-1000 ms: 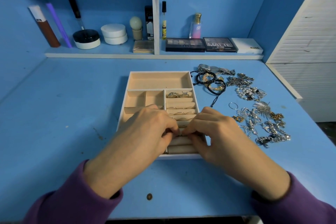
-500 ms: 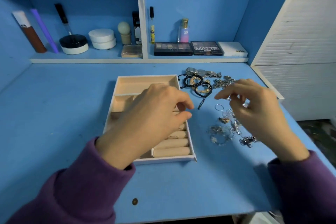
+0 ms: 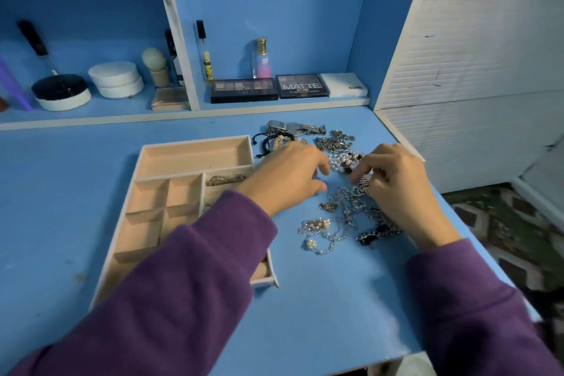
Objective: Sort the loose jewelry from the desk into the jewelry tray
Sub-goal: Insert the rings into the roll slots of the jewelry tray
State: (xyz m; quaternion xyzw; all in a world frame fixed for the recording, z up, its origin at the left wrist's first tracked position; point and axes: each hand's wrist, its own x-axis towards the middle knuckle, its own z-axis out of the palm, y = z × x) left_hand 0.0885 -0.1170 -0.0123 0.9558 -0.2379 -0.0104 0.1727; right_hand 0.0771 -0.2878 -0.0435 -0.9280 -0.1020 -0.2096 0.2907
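Loose jewelry (image 3: 329, 227) lies heaped right of centre in the frame, just beside the jewelry tray (image 3: 195, 141) at centre left. The right hand (image 3: 396, 183) pinches a striped silver piece (image 3: 364, 183) at the heap. The left hand (image 3: 287, 174) reaches in with bent fingers; whether it holds anything cannot be told.

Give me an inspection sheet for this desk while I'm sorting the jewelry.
Surface: blue desk, bearing the tray and the jewelry.
Job's things: jewelry tray, gold pieces in one compartment; loose jewelry pile right of it on the desk.
Clutter: eyeshadow palettes, perfume bottle and white jars on the back shelf.
Grippers: left hand loosely curled over the pile, nothing seen held; right hand pinches a silver ribbed piece.
Cables: nothing seen.
Surroundings: white slatted panel at right; patterned floor below.
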